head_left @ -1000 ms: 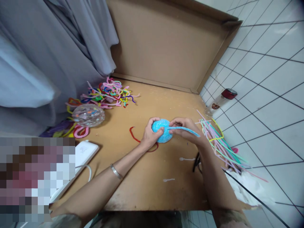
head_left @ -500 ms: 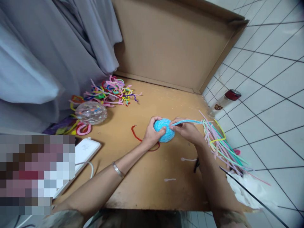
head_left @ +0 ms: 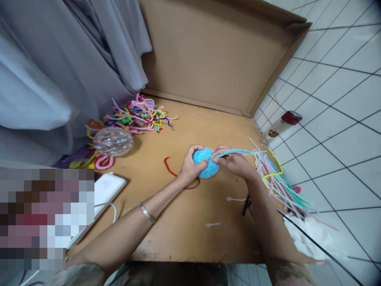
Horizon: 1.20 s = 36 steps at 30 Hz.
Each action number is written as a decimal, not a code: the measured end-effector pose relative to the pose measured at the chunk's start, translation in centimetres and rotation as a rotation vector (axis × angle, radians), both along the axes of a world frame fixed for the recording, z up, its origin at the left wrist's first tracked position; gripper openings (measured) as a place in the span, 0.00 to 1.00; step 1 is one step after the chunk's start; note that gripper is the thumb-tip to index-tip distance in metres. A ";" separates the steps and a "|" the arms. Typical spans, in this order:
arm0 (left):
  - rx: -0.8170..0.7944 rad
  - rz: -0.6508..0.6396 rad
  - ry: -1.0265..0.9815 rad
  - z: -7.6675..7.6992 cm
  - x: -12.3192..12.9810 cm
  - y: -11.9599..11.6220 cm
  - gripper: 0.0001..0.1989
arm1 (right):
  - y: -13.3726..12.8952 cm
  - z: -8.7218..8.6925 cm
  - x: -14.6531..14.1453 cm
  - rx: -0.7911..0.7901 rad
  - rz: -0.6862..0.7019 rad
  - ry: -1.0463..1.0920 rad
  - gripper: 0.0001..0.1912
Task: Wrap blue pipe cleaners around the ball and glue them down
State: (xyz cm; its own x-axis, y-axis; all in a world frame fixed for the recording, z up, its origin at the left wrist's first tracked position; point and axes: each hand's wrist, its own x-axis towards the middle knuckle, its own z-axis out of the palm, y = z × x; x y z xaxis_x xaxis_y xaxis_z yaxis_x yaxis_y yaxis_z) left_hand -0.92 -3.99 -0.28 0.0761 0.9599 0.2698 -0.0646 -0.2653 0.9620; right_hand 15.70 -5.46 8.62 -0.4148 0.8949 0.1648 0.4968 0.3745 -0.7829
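A round coil of blue pipe cleaner (head_left: 205, 169) is gripped at its left side by my left hand (head_left: 192, 163), the thumb lying across its face. At the coil's right edge, my right hand (head_left: 230, 158) pinches the loose blue pipe cleaner strand (head_left: 235, 151), whose free end runs off to the right over the hand. Beneath my left wrist a curved red pipe cleaner (head_left: 169, 167) lies on the table, partly hidden by the arm.
Tangled colourful pipe cleaners (head_left: 143, 113) and a clear ball-like container (head_left: 113, 141) lie at back left. Straight pipe cleaners (head_left: 276, 182) spread at right, near a red-capped bottle (head_left: 281, 128). A white power bank-like box (head_left: 108, 190) is at left; cardboard (head_left: 208, 55) stands behind.
Hardly anything differs. My right hand has shifted very slightly at the coil's edge, still pinching the strand, and the view has moved a touch.
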 end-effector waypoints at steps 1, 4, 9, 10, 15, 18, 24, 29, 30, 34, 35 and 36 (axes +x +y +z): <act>-0.002 -0.005 0.000 0.1 0.0 0.0 0.21 | 0.0 -0.1 0.0 -0.005 -0.006 0.014 0.05; -0.003 -0.022 0.004 0.3 -0.1 0.1 0.21 | 0.2 -0.5 0.3 -0.024 -0.004 0.026 0.06; 0.010 -0.041 0.014 0.5 -0.1 0.1 0.21 | 0.6 -0.6 0.6 -0.019 0.045 -0.010 0.06; 0.017 -0.042 0.013 0.5 0.0 0.1 0.21 | 0.7 -0.5 0.6 -0.010 0.046 -0.018 0.06; 0.035 -0.044 0.008 0.2 0.0 0.2 0.20 | 0.5 -0.4 0.3 -0.002 0.025 -0.047 0.07; 0.040 -0.043 0.009 0.0 0.0 0.3 0.19 | 0.4 -0.3 0.3 -0.038 0.003 -0.027 0.06; 0.092 -0.043 0.004 -0.1 -0.1 -0.2 0.16 | 0.4 -0.2 0.6 -0.082 -0.037 0.003 0.06; 0.287 0.032 0.057 -0.2 -0.6 -0.5 0.12 | 0.5 -0.5 0.7 -0.105 -0.064 -0.003 0.08; 0.342 0.052 0.094 -0.2 -0.7 -0.5 0.11 | 0.5 -0.5 0.6 -0.114 -0.067 0.007 0.08; 0.612 0.067 0.272 -0.2 -1.2 -0.5 0.13 | 0.4 -0.6 0.5 -0.131 -0.069 0.039 0.10; 0.667 0.066 0.306 -0.1 -1.3 -0.6 0.14 | 0.4 -0.5 0.4 -0.127 -0.066 0.034 0.10; 0.707 0.069 0.329 -0.1 -1.3 -0.6 0.15 | 0.4 -0.5 0.4 -0.119 -0.063 0.026 0.10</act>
